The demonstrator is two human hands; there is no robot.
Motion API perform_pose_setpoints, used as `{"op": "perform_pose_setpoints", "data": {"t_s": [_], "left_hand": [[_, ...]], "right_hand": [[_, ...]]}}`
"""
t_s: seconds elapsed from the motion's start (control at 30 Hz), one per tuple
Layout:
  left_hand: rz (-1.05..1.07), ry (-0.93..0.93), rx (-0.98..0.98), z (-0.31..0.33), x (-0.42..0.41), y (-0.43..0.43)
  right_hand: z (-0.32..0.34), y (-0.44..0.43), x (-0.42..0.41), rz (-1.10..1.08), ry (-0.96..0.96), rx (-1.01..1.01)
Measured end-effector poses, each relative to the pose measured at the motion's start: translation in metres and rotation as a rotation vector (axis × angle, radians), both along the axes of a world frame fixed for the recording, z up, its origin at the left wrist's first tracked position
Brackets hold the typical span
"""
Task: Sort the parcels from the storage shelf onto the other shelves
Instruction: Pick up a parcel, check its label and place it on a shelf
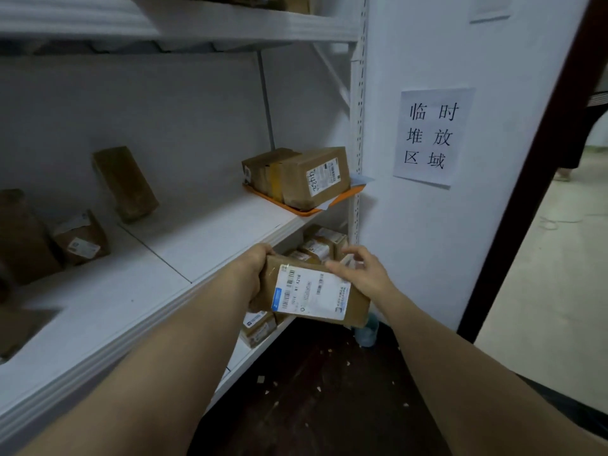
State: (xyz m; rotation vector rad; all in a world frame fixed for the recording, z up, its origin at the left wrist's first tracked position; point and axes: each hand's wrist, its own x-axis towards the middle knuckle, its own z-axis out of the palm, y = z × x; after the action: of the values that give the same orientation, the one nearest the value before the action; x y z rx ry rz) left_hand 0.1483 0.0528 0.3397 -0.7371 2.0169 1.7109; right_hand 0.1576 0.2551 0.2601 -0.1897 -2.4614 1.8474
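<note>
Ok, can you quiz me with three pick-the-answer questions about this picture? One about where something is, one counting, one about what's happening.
1. Where is the orange tray? A floor; B middle shelf; C top shelf.
2. How many characters are on the wall sign? A three; B six; C ten.
3. The labelled parcel is: A held in both hands; B lying on the floor; C on the tray.

Answers: B, the tray sits at the middle shelf's right end; B, three rows of two; A, the left hand and right hand hold it.
</note>
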Motion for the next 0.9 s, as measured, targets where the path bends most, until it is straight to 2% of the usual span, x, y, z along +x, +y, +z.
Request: {"op": "perform_pose_setpoints", "data": {"t_s": [0.07, 0.13, 0.23, 0.37, 0.47, 0.6, 0.73, 0.9], "left_hand": [[0.028, -0.001, -0.020, -0.007, -0.001, 0.004], [0.052, -0.006, -0.036, -0.018, 0.002, 0.005], [0.132, -0.056, -0.007, -0.038, 0.004, 0.001], [0.225, -0.155, 0.042, -0.057, 0.008, -0.019], [0.274, -0.142, 0.057, -0.065, 0.012, -0.037], [0.370, -0.122, 0.164, -0.080, 0.011, -0.061], [0.331, -0.152, 0.165, -0.107, 0.007, -0.078], [0.384, -0.308, 0.205, -0.166, -0.006, -0.109]], "right_hand": [[-0.008, 0.008, -0.001, 0.240, -0.123, 0.270], [-0.015, 0.011, 0.000, 0.358, -0.163, 0.562], [-0.029, 0.005, 0.003, 0.470, -0.170, 0.765], [-0.047, -0.007, 0.003, 0.499, -0.042, 0.995], [-0.056, -0.023, -0.001, 0.525, -0.062, 0.994], [-0.071, -0.059, -0.013, 0.554, -0.203, 0.940], [-0.089, -0.111, -0.024, 0.582, -0.354, 0.853], [-0.110, -0.162, -0.031, 0.567, -0.452, 0.705]]}}
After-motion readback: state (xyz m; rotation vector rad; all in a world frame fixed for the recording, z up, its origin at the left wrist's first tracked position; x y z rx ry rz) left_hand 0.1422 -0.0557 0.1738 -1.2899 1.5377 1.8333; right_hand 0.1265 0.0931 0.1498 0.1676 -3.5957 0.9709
